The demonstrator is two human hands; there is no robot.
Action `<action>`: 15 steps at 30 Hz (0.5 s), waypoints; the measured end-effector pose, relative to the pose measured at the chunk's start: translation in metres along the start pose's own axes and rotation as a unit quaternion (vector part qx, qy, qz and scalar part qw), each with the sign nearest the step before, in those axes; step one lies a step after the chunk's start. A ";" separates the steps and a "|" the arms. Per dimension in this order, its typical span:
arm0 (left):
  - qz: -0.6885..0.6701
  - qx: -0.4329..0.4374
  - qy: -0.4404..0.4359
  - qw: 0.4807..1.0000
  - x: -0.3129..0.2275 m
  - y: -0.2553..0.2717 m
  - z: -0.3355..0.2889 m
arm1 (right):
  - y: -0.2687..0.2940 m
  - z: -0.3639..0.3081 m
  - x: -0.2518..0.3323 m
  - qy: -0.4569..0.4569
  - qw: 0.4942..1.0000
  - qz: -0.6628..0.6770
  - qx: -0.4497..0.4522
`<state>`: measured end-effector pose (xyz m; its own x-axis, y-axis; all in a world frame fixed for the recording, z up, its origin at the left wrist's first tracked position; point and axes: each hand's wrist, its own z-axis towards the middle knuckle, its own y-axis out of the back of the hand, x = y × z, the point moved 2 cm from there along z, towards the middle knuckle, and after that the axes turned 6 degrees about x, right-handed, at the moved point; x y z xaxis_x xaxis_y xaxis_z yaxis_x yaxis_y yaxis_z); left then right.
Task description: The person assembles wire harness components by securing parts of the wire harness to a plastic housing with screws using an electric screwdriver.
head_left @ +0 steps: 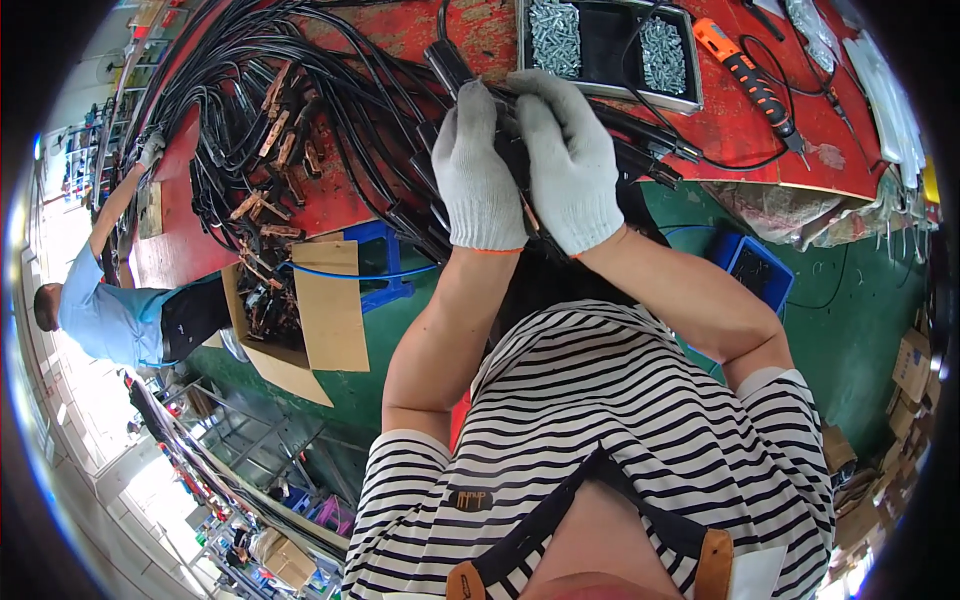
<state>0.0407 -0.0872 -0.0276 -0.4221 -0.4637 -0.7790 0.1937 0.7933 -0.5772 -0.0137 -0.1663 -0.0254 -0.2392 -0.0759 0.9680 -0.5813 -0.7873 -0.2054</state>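
Observation:
Both of my hands wear white knit gloves and are held close together over the near edge of the red table [385,195]. The fingers of my left hand [472,170] are closed around a dark part between the palms. Those of my right hand [568,165] curl in on the same dark part from the other side. Mostly hidden by the gloves, its kind does not show. A black sleeve-like handle [449,66] with a cable sticks out beyond my left fingertips. More black handles [650,140] on cables lie to the right of my right hand.
Bundled black cables [255,50] with copper-coloured clamps [280,130] cover the table's left. A screw tray [608,88] and an orange-black electric screwdriver [745,80] lie at the right. Below stand a cardboard box [335,300] of clamps and a blue bin [750,270]. A co-worker [110,310] stands far left.

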 end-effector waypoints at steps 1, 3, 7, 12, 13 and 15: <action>0.056 -0.002 -0.033 0.998 -0.007 0.000 -0.001 | -0.002 -0.001 -0.003 0.000 1.000 0.000 0.003; 0.111 -0.008 -0.070 0.991 -0.017 -0.005 -0.002 | -0.006 -0.004 -0.002 0.039 0.997 -0.065 -0.003; 0.279 -0.055 -0.132 0.950 -0.033 -0.010 0.000 | 0.000 -0.004 0.013 -0.049 0.984 -0.124 0.122; 0.411 -0.069 -0.121 0.901 -0.034 0.006 0.007 | 0.009 -0.006 0.011 -0.071 0.959 -0.163 0.219; 0.408 -0.069 -0.124 0.902 -0.033 0.008 0.006 | 0.010 -0.004 0.016 -0.068 0.959 -0.166 0.220; 0.356 -0.083 -0.107 0.925 -0.032 0.012 0.004 | 0.011 -0.003 0.022 -0.197 0.923 -0.157 0.290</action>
<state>0.0600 -0.0643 -0.0108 -0.0512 0.1466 -0.9879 0.2099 0.9686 0.1328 -0.0277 -0.1750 -0.0065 0.2386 0.0850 0.9674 -0.0327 -0.9949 0.0955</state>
